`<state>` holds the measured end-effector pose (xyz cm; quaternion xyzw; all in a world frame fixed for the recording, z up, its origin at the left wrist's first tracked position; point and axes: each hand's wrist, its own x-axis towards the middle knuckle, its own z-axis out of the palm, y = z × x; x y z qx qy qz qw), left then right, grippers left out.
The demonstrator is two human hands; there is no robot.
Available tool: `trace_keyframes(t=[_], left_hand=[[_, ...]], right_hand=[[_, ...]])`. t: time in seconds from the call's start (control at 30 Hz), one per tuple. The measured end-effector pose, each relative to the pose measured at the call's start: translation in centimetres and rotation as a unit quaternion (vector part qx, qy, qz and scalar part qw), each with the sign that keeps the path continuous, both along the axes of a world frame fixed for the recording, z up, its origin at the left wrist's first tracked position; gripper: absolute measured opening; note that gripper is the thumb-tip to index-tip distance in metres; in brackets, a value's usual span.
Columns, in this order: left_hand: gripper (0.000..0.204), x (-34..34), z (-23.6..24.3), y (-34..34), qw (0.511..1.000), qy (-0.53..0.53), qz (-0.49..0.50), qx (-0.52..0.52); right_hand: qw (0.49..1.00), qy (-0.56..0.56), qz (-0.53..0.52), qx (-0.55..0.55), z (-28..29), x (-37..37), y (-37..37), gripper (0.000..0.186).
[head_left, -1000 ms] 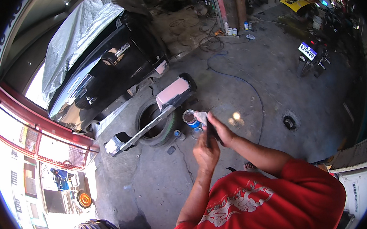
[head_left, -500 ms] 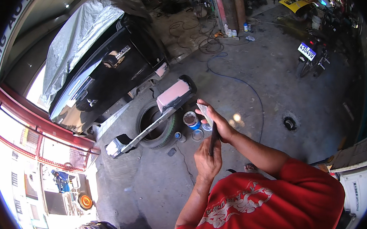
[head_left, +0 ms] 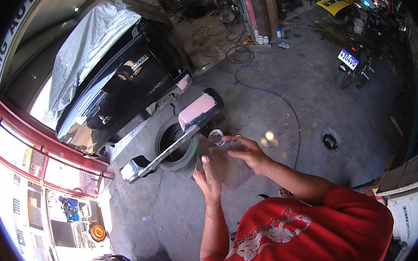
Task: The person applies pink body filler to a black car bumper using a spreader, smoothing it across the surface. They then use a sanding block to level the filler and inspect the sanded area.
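Note:
My left hand grips the left edge of a thin, flat brownish board, its thumb lying on the upper face. The board is tilted broad side up in front of my chest. Above its far right part is my right hand, fingers bent around what looks like a thin putty spreader, hard to make out now. Just beyond the board stands an open can, partly hidden. A black bumper with a pink patch lies across a tire on the floor.
A black vehicle under a grey plastic sheet stands at the far left. A blue hose curves over the concrete at right. A motorcycle and a yellow panel are farther back. A white box is near at right.
The board, seen edge-on before, has turned to show its broad face. My left hand has moved left and forward along with it. My right hand has dropped nearer the board.

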<state>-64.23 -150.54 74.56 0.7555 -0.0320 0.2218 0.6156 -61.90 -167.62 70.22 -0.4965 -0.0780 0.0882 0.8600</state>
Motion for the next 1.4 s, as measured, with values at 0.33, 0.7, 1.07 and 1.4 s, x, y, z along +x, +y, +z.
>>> trace_keyframes(t=[0.33,0.7,1.07,1.4], left_hand=[[0.019,-4.6,-0.6,-5.2,0.958,-0.094,-0.125,0.240],[0.034,2.4,-2.0,0.3,0.983,0.019,0.004,0.183],[0.046,-1.4,-0.3,-4.9,0.972,0.083,-0.114,0.186],[0.012,1.0,-3.2,-3.2,0.960,-0.057,0.005,0.275]], right_hand=[[0.995,0.095,-0.006,0.036,1.2,3.6,-1.0,0.110],[0.995,0.043,0.071,-0.060,-1.4,-1.4,-0.4,0.047],[0.997,0.037,-0.041,0.046,-2.2,2.8,-1.1,0.064],[0.996,-0.057,0.051,-0.035,-1.6,-0.8,0.5,0.085]])
